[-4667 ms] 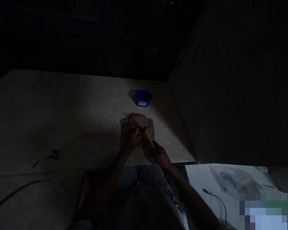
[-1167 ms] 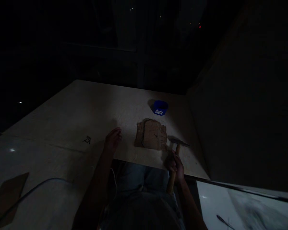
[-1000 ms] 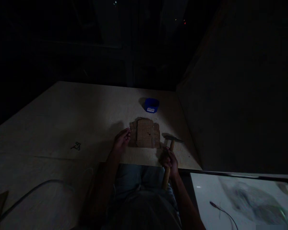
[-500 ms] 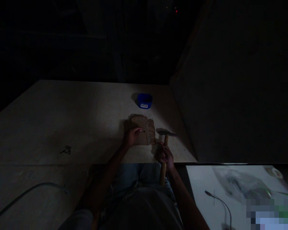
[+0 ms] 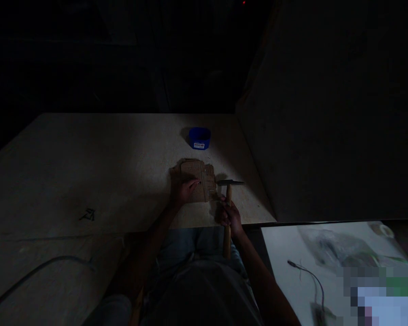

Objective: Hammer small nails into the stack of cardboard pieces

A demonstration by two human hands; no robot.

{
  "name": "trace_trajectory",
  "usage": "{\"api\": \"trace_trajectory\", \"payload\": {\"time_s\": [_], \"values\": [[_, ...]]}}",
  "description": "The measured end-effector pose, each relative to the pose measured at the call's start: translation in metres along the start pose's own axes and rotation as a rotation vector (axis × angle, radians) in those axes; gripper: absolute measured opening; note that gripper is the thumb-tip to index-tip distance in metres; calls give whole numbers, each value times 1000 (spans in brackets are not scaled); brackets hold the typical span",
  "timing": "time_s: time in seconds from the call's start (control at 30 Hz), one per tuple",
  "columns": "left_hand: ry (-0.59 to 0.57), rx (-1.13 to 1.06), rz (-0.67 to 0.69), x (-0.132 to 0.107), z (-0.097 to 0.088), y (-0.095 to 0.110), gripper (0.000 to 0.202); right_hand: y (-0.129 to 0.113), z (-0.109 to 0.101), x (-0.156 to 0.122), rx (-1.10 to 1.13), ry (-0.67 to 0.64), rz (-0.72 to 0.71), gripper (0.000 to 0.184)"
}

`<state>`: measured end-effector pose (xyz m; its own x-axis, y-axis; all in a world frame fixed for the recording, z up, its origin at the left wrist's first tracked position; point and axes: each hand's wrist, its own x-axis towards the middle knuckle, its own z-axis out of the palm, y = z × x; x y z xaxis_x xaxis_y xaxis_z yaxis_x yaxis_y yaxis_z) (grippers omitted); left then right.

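A hammer [image 5: 228,192] with a wooden handle and a dark metal head is gripped in my right hand [image 5: 231,216], just right of a flat piece of brown cardboard [image 5: 192,170]. Over the cardboard, my left hand [image 5: 182,192] has its fingers pinched together near a tiny dark spot; what they hold, if anything, is too small and dim to name. A blue plastic bin [image 5: 199,138] with a white label stands behind the cardboard.
Several dark, thin pieces [image 5: 87,214] lie on the table [image 5: 122,149] at left. A grey hose or cable [image 5: 54,259] curves at lower left. A tall panel [image 5: 326,136] bounds the right side. On a white surface [image 5: 275,244] lie a thin cable [image 5: 308,268], clear plastic bags [image 5: 333,246] and a tape roll [image 5: 384,230].
The hammer's head has come up slightly and levelled out in my right hand. My left hand keeps its pinch over the cardboard. The whole view has shifted a little.
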<state>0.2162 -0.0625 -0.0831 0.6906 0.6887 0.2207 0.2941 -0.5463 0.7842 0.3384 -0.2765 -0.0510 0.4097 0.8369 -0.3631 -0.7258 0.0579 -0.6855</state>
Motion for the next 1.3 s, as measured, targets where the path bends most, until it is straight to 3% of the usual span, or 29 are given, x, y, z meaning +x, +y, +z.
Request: {"api": "trace_trajectory", "payload": {"time_s": [0.3,0.6,0.73,0.97,1.3], "values": [[57,52,-8,-4,2,-3,23,5,-7,4,45,-22,-9,35],[26,124,98,-1,0,-2,23,5,-8,4,-4,37,-4,40],[36,131,109,-3,-2,1,23,4,-7,4,20,-4,-7,37],[46,141,59,-3,0,2,23,4,-6,5,54,-45,-2,33],[70,-17,-42,-4,9,-2,27,2,-2,3,41,-48,-16,31]]}}
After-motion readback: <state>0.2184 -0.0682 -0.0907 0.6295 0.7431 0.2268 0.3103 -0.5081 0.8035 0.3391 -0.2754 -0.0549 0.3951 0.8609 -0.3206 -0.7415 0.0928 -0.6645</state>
